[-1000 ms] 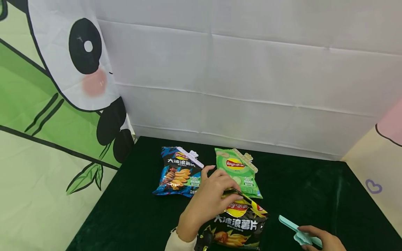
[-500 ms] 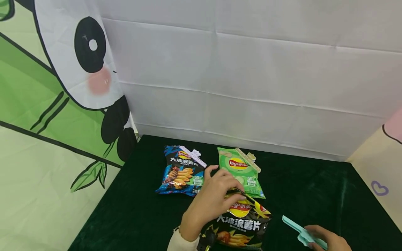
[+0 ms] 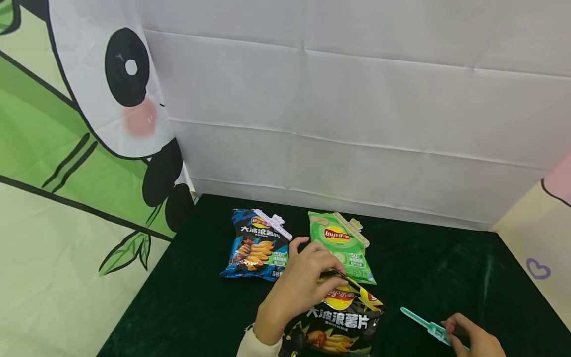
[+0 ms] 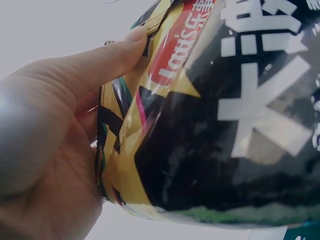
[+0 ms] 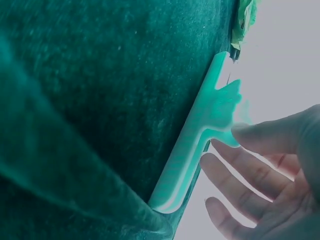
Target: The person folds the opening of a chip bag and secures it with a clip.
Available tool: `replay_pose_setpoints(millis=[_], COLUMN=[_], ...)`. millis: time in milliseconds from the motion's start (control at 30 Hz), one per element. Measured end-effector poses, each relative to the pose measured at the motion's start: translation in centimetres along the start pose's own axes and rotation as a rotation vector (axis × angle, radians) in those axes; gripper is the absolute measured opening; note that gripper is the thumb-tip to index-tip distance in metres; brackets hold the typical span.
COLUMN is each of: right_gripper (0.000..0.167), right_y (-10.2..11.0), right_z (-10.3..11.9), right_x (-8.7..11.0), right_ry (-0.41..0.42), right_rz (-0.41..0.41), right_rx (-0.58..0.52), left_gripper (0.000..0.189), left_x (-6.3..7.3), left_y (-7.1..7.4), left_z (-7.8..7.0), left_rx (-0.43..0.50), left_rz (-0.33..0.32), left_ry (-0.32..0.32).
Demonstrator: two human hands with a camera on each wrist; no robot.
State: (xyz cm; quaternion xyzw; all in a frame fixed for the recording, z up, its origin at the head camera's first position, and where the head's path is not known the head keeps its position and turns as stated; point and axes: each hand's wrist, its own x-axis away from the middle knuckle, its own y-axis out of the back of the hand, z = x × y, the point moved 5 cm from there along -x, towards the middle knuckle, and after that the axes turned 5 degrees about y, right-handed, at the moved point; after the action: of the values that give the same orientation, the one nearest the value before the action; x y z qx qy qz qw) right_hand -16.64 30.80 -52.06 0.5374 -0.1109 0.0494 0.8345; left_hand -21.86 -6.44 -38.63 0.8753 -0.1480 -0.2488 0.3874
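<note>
My left hand (image 3: 300, 283) pinches the folded top edge of a black potato chip bag (image 3: 341, 322), which lies face up near the front of the table. In the left wrist view the thumb presses the yellow-gold fold (image 4: 127, 150) beside the red logo. My right hand (image 3: 478, 339) is to the right of that bag, pinching a teal bag clip (image 3: 424, 321) by its handle. The right wrist view shows the clip's long bar (image 5: 187, 145) low against the cloth, with the thumb on the handle and the other fingers curved below.
Behind my left hand lie a blue chip bag (image 3: 254, 250) with a lilac clip (image 3: 273, 225) and a green chip bag (image 3: 334, 243) with a cream clip (image 3: 352, 229). Dark green cloth (image 3: 178, 307) covers the table. A white sheet (image 3: 357, 124) hangs at the back.
The right hand has turned the teal clip so its bar looks narrower from above, and the fingers have shifted on its handle. The left hand and black bag keep their place.
</note>
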Motion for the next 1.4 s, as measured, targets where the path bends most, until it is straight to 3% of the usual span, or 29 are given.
replay_pose_setpoints(millis=[167,367,567,900,1400], right_gripper=[0.015,0.039,0.058,0.048,0.041], right_y=[0.5,0.6,0.3,0.6,2.9], right_z=[0.0,0.0,-0.5,0.2,5.7], right_x=[0.1,0.2,-0.3,-0.1,2.3], right_ry=[-0.021,-0.036,0.020,-0.018,0.042], right_rz=[-0.015,-0.008,-0.077,-0.070,-0.342], right_rx=[0.010,-0.012,-0.040,0.001,-0.095], left_gripper=[0.011,0.011,0.011,0.013,0.012], left_x=[0.0,0.0,0.0,0.0,0.1], left_y=[0.0,0.0,0.0,0.1,0.2], left_z=[0.0,0.1,0.0,0.0,-0.2], left_rx=[-0.003,0.006,0.001,0.006,-0.001], left_rz=[0.001,0.012,0.016,0.023,0.025], left_ry=[0.004,0.009,0.012,0.013,0.007])
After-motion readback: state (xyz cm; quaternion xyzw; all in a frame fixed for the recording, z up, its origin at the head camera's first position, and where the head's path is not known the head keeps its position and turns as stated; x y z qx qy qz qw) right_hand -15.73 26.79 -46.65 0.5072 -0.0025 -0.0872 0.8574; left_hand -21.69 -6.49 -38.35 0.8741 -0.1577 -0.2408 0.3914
